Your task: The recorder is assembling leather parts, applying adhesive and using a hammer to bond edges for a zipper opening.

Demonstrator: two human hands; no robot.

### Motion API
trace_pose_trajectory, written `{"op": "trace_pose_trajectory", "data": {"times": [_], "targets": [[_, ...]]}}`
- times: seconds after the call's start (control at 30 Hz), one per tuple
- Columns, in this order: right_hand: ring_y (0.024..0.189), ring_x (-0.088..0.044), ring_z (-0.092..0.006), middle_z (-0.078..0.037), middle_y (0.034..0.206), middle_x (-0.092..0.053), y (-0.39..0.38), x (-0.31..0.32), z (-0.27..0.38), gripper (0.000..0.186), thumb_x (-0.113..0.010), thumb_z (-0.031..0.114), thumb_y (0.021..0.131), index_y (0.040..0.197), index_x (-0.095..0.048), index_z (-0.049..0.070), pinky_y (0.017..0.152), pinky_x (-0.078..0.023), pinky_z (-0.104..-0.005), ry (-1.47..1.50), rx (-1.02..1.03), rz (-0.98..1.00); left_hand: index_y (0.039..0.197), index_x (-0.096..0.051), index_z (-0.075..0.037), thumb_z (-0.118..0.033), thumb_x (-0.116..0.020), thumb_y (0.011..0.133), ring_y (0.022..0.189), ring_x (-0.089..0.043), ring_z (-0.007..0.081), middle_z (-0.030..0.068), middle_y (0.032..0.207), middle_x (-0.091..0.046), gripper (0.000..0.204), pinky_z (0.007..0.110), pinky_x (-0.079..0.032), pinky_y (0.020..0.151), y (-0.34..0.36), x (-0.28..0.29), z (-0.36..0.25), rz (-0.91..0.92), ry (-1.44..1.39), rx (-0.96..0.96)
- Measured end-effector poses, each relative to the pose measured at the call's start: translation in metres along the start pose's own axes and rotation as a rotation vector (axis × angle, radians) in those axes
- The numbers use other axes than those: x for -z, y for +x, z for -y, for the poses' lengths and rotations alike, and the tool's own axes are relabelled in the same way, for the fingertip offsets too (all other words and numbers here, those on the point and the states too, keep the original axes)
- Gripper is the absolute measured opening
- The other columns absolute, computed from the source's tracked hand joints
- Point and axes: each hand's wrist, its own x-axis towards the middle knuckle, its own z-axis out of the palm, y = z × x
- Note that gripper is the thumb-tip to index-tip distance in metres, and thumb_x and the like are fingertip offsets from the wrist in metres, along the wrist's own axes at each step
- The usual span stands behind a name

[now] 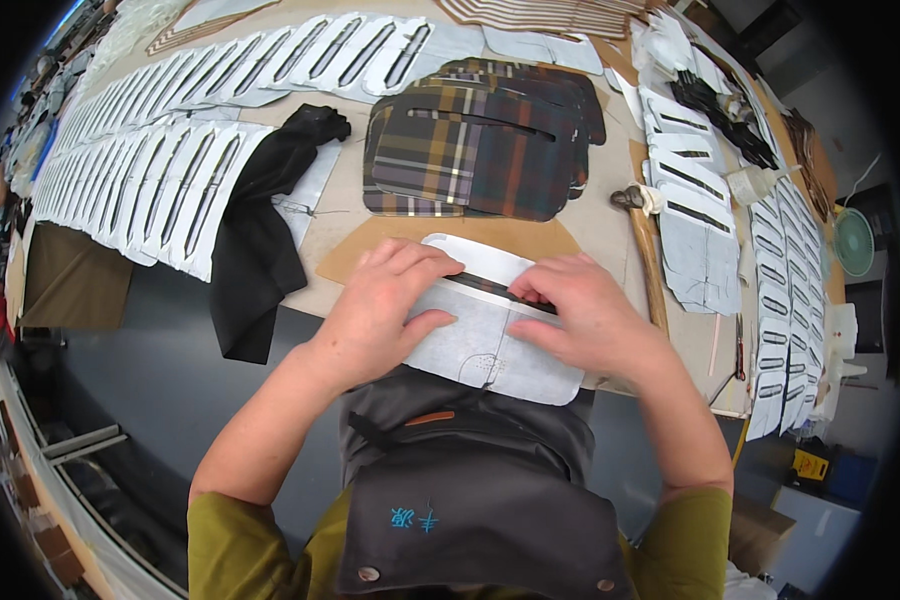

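Note:
A white panel (470, 350) with a long dark slot (485, 284) lies on tan card at the table's front edge. My left hand (395, 295) rests on its left part, fingertips at the slot, thumb spread below. My right hand (570, 310) grips the slot's right end with curled fingers; its thumb lies on the panel below, and the fingertips are partly hidden. Just beyond them is a stack of plaid fabric pieces (470, 165), the top one slotted.
Rows of white slotted pieces (170, 200) cover the left. Black cloth (245, 290) hangs over the front edge. A wooden stick (649, 280), squeeze bottle (750, 186), scissors (739, 355) and more white pieces (690, 260) are at right. A tan card (345, 250) lies beneath the panel.

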Motion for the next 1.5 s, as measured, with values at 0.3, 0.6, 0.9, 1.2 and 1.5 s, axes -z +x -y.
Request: {"op": "trace_pose_trajectory", "data": {"times": [0.3,0.6,0.9,1.2,1.5], "targets": [[0.079,-0.062,-0.0286,-0.006,0.078,-0.064,0.029,-0.036,0.030,0.008,-0.074,0.006,0.081,0.083,-0.067,0.009,0.075,-0.046,-0.0408,0.058,0.205,-0.281,0.125,-0.063,-0.010,-0.018,-0.084,0.077,0.117,-0.056,0.0308,0.0079,0.123,-0.065,0.054,0.042,-0.041,0.100,-0.003,-0.011,-0.006,-0.068,0.054,0.064],[0.078,-0.059,-0.0261,-0.004,0.078,-0.064,0.013,-0.034,0.007,0.012,-0.081,0.007,0.076,0.081,-0.071,0.010,0.075,-0.043,-0.0376,0.267,0.013,-0.329,0.135,-0.055,-0.001,-0.008,-0.075,0.089,0.095,-0.059,0.0243,0.0105,0.106,-0.061,0.051,0.035,-0.050,0.082,0.002,0.001,0.004,-0.087,-0.250,0.137],[0.081,-0.057,-0.0244,-0.003,0.081,-0.063,0.011,-0.052,-0.004,0.016,-0.082,0.007,0.074,0.080,-0.068,0.011,0.077,-0.041,-0.0374,0.239,0.093,-0.468,0.140,-0.053,-0.003,-0.003,-0.058,0.101,0.077,-0.054,0.0075,-0.0020,0.086,-0.060,0.040,0.026,-0.047,0.070,0.019,-0.012,0.000,-0.015,-0.506,0.414],[0.083,-0.056,-0.0246,-0.002,0.082,-0.063,0.013,-0.055,-0.006,0.013,-0.081,0.010,0.079,0.081,-0.069,0.011,0.080,-0.040,-0.0371,0.256,0.076,-0.399,0.136,-0.057,-0.008,-0.003,-0.055,0.100,0.092,-0.062,0.0122,0.0004,0.106,-0.065,0.036,0.028,-0.050,0.078,0.025,0.003,0.003,0.116,-0.652,0.464],[0.083,-0.056,-0.0239,-0.002,0.081,-0.062,0.012,-0.058,-0.005,0.012,-0.084,0.012,0.077,0.084,-0.074,0.011,0.079,-0.040,-0.0375,0.184,0.082,-0.425,0.091,-0.077,-0.009,0.010,-0.059,0.077,0.102,-0.056,0.0263,0.0074,0.097,-0.062,0.029,0.037,-0.037,0.094,0.071,0.028,-0.010,0.570,0.268,-0.171]]}}
